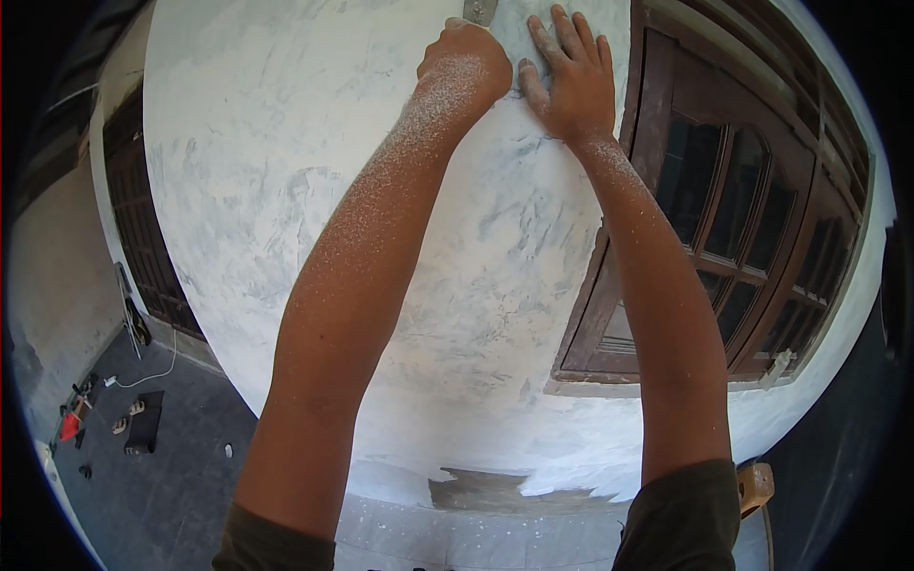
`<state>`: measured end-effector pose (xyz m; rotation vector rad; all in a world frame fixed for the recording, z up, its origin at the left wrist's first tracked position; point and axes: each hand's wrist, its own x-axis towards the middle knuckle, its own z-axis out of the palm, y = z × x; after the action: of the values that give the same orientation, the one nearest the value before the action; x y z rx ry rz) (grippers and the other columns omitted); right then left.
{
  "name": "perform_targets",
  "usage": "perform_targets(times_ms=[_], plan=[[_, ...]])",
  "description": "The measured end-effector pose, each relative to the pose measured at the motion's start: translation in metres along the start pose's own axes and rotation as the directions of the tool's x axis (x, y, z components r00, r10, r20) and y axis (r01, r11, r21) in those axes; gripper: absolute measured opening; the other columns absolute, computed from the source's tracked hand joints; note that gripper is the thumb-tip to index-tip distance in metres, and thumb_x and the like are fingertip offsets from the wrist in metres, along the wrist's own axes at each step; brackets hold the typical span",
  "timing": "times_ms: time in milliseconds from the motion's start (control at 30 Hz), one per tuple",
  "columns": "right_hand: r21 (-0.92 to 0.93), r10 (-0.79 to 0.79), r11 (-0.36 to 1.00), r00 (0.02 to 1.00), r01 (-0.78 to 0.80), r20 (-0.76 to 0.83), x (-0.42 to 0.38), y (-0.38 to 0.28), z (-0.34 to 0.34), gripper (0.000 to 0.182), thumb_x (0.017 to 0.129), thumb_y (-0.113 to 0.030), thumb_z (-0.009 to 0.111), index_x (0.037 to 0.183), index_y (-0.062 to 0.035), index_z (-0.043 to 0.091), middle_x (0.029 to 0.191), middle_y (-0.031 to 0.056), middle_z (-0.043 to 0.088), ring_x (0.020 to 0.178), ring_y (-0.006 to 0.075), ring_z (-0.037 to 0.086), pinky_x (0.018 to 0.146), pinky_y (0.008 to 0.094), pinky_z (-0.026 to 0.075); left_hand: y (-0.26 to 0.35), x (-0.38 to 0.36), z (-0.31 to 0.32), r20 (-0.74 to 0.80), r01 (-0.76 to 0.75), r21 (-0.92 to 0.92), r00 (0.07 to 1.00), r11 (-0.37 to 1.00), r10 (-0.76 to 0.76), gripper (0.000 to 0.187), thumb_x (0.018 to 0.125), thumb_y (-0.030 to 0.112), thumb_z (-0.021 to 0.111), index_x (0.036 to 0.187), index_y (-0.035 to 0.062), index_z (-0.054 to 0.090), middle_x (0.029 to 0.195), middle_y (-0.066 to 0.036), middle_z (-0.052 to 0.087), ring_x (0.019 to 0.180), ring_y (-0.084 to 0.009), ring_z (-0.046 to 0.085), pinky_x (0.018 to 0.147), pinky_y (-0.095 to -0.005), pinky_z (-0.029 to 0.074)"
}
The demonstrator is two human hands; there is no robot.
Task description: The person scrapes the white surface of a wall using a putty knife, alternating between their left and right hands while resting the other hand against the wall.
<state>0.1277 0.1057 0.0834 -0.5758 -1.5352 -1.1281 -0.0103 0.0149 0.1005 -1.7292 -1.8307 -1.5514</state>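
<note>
My left hand [465, 65] is raised high against the white wall [257, 124], its fingers closed in a fist around a scraper. Only a bit of the scraper's grey metal blade [480, 11] shows above the fist, at the top edge of the view; its handle is hidden. Just to the right, my right hand [579, 86] lies flat on the wall with its fingers spread. White dust covers my left wrist and forearm, and some is on my right fingers and wrist. Grey patches and streaks mark the wall's white coating.
A brown wooden window [733, 209] with glass panes stands right of my hands. Low on the wall is a bare grey patch [486, 490]. Sandals [121, 425], a dark mat [145, 423] and a white cable [143, 381] lie on the dark floor [181, 485] at left.
</note>
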Motion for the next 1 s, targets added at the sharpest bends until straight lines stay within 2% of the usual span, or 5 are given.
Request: perform_targets(times_ms=[233,733,833,867,1000], plan=[[-0.054,-0.083,0.996,0.986,0.076,-0.141,-0.004,0.015,0.017,0.057,0.094,-0.039,0.06,0.149,-0.027,0.053,0.161,0.0074,0.039,0.151,0.0296,0.03,0.125,0.0507,0.016,-0.01,-0.006,0.013,-0.1,-0.127,0.153,0.985,0.98,0.144,0.047,0.1,0.028,0.055,0.124,-0.0109,0.048,0.1,-0.026,0.071,0.076,-0.0319,0.075,0.067,-0.0383,0.062],[0.019,-0.056,0.998,0.998,0.057,-0.038,-0.004,0.003,0.004,0.057,0.092,-0.027,0.059,0.144,-0.0033,0.054,0.157,0.0231,0.04,0.149,0.0395,0.031,0.122,0.0526,0.023,0.001,-0.005,0.013,-0.008,-0.05,-0.073,0.999,0.996,0.049,0.063,0.09,0.024,0.071,0.134,-0.0115,0.042,0.129,-0.028,0.062,0.12,-0.0356,0.065,0.101,-0.0433,0.053],[0.205,-0.076,0.969,0.96,0.134,-0.269,-0.018,0.001,0.009,0.049,0.094,-0.022,0.064,0.143,-0.0153,0.059,0.148,0.0128,0.055,0.139,0.0319,0.049,0.119,0.0481,0.032,0.011,0.0,0.0,0.095,-0.063,-0.164,0.992,0.984,0.08,0.064,0.089,0.025,0.072,0.14,-0.004,0.046,0.132,-0.022,0.062,0.125,-0.033,0.061,0.104,-0.0427,0.051],[0.446,0.065,0.895,0.985,0.014,-0.161,-0.026,-0.013,0.001,0.051,0.093,-0.021,0.065,0.143,-0.0128,0.059,0.139,0.0149,0.06,0.131,0.0323,0.055,0.112,0.046,0.04,0.023,-0.01,-0.014,0.164,0.043,-0.146,0.986,0.988,-0.018,0.057,0.098,0.017,0.061,0.14,-0.0162,0.041,0.11,-0.026,0.069,0.088,-0.032,0.073,0.07,-0.0389,0.063],[0.818,0.272,0.455,0.93,-0.352,0.249,-0.033,-0.061,-0.037,0.049,0.09,-0.012,0.062,0.136,0.0032,0.059,0.108,0.0177,0.071,0.096,0.0246,0.072,0.08,0.0349,0.057,0.015,0.014,-0.01,0.188,-0.009,-0.06,0.982,0.998,0.02,0.051,0.098,0.022,0.062,0.134,-0.0123,0.053,0.112,-0.025,0.069,0.103,-0.0308,0.07,0.086,-0.0408,0.06]])
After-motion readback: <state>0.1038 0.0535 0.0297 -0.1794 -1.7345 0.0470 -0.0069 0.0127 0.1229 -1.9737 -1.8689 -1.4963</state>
